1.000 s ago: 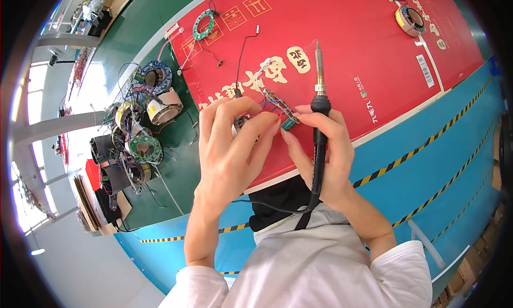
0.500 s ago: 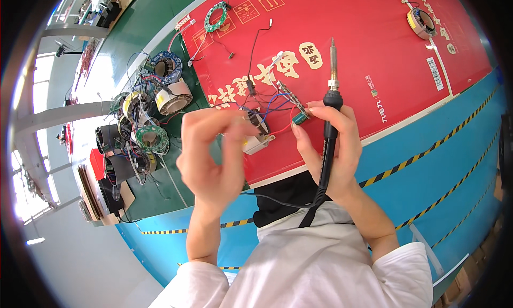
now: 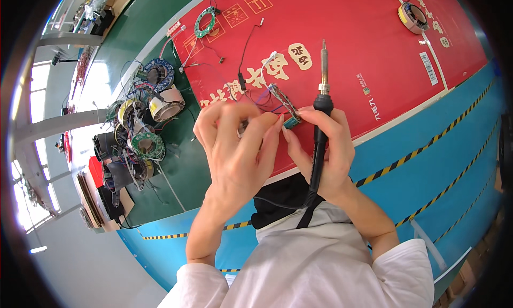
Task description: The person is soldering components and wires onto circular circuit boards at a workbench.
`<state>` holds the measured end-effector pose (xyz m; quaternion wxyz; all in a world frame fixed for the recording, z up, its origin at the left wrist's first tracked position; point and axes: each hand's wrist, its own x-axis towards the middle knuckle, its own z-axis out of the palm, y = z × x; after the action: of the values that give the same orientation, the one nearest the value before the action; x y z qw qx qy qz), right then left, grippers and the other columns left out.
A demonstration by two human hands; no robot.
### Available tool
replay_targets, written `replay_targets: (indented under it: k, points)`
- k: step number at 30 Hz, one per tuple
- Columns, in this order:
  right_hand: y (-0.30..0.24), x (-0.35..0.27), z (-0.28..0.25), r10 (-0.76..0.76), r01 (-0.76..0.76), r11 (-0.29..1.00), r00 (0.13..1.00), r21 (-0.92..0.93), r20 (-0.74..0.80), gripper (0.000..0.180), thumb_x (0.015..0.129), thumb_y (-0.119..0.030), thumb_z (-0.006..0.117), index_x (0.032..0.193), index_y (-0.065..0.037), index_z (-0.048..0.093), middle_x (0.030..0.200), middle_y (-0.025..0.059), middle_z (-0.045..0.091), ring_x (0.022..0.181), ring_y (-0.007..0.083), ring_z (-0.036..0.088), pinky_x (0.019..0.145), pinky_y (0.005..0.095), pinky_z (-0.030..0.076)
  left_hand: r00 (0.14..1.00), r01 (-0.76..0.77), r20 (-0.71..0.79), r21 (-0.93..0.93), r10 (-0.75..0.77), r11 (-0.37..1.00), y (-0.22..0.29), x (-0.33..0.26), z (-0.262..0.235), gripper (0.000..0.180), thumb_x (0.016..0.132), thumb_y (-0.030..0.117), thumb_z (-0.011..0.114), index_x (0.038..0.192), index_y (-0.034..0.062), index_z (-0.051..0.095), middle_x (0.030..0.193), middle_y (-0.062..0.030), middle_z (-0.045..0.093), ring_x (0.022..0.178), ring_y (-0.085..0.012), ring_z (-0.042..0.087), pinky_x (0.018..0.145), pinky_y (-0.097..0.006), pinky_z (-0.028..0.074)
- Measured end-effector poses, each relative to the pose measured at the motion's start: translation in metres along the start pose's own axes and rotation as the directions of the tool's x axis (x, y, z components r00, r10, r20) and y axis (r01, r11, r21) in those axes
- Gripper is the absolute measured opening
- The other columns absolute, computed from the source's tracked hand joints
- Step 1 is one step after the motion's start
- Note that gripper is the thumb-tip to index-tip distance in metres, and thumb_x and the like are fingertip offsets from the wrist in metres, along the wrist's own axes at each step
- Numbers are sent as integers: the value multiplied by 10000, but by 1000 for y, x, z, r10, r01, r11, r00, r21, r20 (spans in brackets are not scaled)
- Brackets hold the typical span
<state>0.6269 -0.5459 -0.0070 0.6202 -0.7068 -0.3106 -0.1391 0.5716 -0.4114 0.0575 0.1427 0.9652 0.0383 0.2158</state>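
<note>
my right hand [image 3: 336, 156] grips the soldering iron [image 3: 320, 142]; my left hand [image 3: 232, 161] nearly pinches, on what i can't tell. the circuit board [image 3: 283, 99], mid-frame, looks light, fragile: best taken by its edges.

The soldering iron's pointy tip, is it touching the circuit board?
Apart. The head view shows red cardboard between the soldering iron's tip and the circuit board; the tip points away from the right hand.

Over there a black-handled, metal-tipped soldering iron [image 3: 319, 143] points to twelve, a narrow circuit board [image 3: 284, 100] slanting at its ten o'clock with a green cylinder [image 3: 292, 123] by the five-o'clock end.
</note>
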Motion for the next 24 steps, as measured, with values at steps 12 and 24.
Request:
replay_targets:
  k: [12, 24]
  points:
    - [-3, -6, -14, 36, -36, 999, 999, -25, 18, 515, 725, 86, 771, 1194, 5, 573, 1039, 176, 611, 891, 289, 631, 707, 328, 541, 967, -247, -10, -260, 253, 934, -3, 8, 16, 176, 723, -25, 752, 820, 7, 608, 1215, -211, 658, 1131, -341, 647, 970, -457, 505]
    - [-9, -22, -82, -82, 81, 995, 996, 62, 26, 393, 1012, -301, 429, 992, -1, 682, 696, 65, 508, 601, 201, 424, 604, 356, 393, 957, -290, -48, -192, 286, 938, -8, 2, 22, 208, 732, -16, 760, 813, 36, 576, 1202, -190, 674, 1142, -323, 653, 835, -368, 550]
